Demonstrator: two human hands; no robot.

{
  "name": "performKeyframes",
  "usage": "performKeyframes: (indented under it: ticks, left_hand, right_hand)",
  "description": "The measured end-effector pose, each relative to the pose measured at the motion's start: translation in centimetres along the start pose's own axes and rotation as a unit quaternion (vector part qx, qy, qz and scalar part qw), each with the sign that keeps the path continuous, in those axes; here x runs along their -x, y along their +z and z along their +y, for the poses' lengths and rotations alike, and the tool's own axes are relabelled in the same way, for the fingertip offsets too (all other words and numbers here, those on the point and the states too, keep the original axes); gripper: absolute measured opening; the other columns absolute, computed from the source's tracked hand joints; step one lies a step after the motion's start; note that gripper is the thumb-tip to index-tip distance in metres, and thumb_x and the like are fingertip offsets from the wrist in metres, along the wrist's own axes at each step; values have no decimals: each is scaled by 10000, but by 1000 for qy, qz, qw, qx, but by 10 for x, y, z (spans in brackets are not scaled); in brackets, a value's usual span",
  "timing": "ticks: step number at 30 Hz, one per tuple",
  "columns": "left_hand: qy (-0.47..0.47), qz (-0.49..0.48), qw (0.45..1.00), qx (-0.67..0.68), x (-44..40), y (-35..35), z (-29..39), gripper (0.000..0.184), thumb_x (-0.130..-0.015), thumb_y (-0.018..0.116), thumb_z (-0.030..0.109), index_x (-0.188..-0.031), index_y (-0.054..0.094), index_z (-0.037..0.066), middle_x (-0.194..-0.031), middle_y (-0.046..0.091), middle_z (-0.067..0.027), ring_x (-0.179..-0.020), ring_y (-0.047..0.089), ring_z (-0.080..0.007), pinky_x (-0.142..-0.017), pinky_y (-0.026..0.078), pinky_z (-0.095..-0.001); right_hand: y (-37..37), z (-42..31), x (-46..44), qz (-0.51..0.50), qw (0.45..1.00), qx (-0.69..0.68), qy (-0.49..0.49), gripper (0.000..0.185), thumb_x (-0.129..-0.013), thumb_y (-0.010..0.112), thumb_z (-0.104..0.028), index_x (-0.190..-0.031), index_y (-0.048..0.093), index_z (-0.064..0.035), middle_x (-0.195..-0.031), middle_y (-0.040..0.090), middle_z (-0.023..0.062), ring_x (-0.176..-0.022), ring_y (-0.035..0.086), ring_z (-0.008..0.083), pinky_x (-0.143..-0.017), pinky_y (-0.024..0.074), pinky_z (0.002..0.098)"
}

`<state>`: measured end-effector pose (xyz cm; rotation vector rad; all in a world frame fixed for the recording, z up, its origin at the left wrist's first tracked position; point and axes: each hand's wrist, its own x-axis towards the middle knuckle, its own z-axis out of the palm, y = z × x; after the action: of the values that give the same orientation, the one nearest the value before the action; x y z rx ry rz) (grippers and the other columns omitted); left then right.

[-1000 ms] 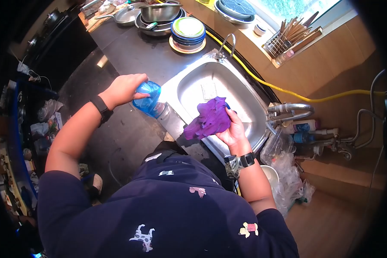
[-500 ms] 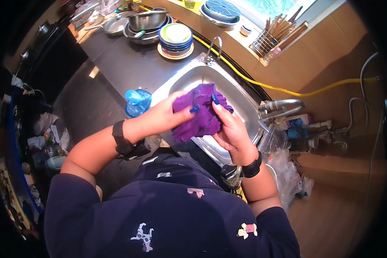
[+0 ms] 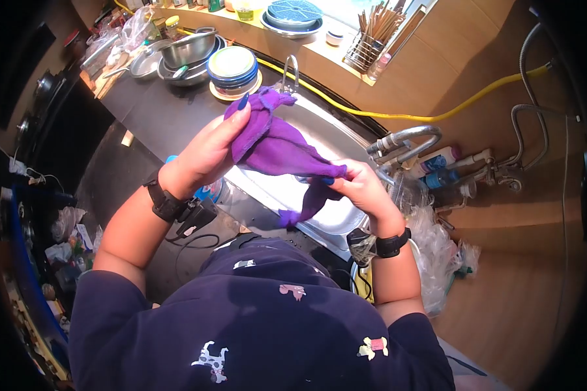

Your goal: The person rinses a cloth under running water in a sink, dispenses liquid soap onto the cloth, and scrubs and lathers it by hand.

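Note:
A purple cloth [image 3: 277, 146] is stretched between my two hands above the steel sink [image 3: 346, 133]. My left hand [image 3: 209, 148] grips its upper left part, the thumb lying on top. At the other side my right hand [image 3: 365, 189] pinches an edge of the cloth between thumb and fingers. A loose end of the fabric hangs down below, over the sink's near rim. Behind my left wrist, a blue plastic item [image 3: 209, 190] lies on the dark counter, partly hidden.
Stacked plates [image 3: 233, 68] and steel pans [image 3: 189, 55] stand on the counter behind the sink. A faucet [image 3: 407, 144] reaches over the sink's right end. Along the wall runs a yellow hose [image 3: 398, 116]. Plastic bags [image 3: 430, 260] hang at the right.
The bunched cloth has been opened out and stretched. My left hand has moved up and left, my right hand slightly right, and the view has shifted.

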<state>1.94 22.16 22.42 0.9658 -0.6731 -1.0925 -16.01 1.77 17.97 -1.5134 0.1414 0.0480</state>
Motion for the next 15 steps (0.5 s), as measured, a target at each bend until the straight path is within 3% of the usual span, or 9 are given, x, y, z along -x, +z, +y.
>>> performKeyframes:
  ticks: [2, 4, 6, 7, 8, 9, 11, 14, 15]
  left_hand:
    - [11, 0, 1000, 7, -8, 14, 9, 522, -952, 322, 406, -1309, 347, 26, -1140, 544, -122, -1045, 547, -200, -937, 417, -341]
    - [23, -28, 998, 47, -14, 33, 25, 504, -955, 321, 399, -1282, 382, 20, -1131, 553, -120, -1049, 549, -199, -959, 402, -340]
    - [66, -41, 990, 119, -21, 40, 27, 617, -912, 336, 509, -1329, 313, 55, -1245, 472, -103, -1142, 485, -211, -972, 385, -371]
    - [73, -66, 993, 60, -25, 39, 21, 650, -903, 326, 533, -1341, 288, 55, -1268, 452, -96, -1154, 472, -210, -960, 388, -363]
    - [78, -93, 993, 1, -30, 35, 11, 682, -894, 317, 557, -1354, 264, 56, -1292, 431, -89, -1167, 460, -208, -948, 391, -356]
    - [-2, -67, 980, -188, -34, 31, 3, 948, -736, 395, 741, -1366, 224, 53, -1370, 335, -99, -1268, 325, -193, -1004, 328, -363]
    - [-54, -139, 980, -135, -33, 27, -19, 815, -800, 461, 630, -1339, 271, 49, -1303, 382, -76, -1187, 378, -155, -950, 364, -329]
    - [-132, -200, 943, -229, -30, 44, -9, 533, -887, 512, 409, -1263, 391, 51, -1122, 533, -46, -1001, 508, -119, -856, 422, -276]
    - [-143, -180, 953, -195, -30, 47, -16, 382, -907, 517, 289, -1193, 465, 42, -994, 582, -13, -876, 532, -84, -793, 440, -251]
  right_hand:
    - [6, -5, 5, 12, 991, 127, -48, 185, -873, 558, -154, -970, 624, -11, -782, 618, 5, -733, 561, 62, -662, 467, 236]
    - [3, -4, 10, -2, 996, 82, -26, 219, -907, 517, -191, -972, 611, -4, -766, 592, -22, -718, 521, 39, -641, 435, 219]
    - [12, -23, 17, 72, 991, 29, -111, 280, -936, 468, -242, -984, 597, 2, -769, 568, -38, -720, 479, 31, -643, 405, 205]
    - [8, -33, 20, 68, 989, 60, -117, 324, -948, 439, -273, -1023, 580, 9, -799, 551, -45, -720, 448, 35, -660, 391, 198]
    - [16, -42, 17, 84, 984, -4, -156, 332, -949, 437, -271, -1044, 562, 21, -854, 573, -28, -746, 469, 36, -676, 402, 197]
    - [23, -50, 16, 92, 981, -75, -155, 314, -942, 452, -252, -1055, 555, 22, -885, 584, -14, -771, 489, 40, -696, 409, 200]
    - [23, -53, 15, 98, 972, -163, -140, 285, -928, 483, -217, -1071, 546, 22, -937, 599, 13, -819, 521, 53, -728, 423, 208]
    - [25, -64, 14, 105, 972, -186, -99, 257, -882, 559, -141, -1082, 542, 20, -986, 607, 55, -865, 561, 84, -767, 448, 228]
    - [22, -60, 14, 105, 973, -185, -91, 261, -875, 571, -140, -1075, 543, 25, -990, 607, 59, -863, 563, 86, -772, 449, 224]
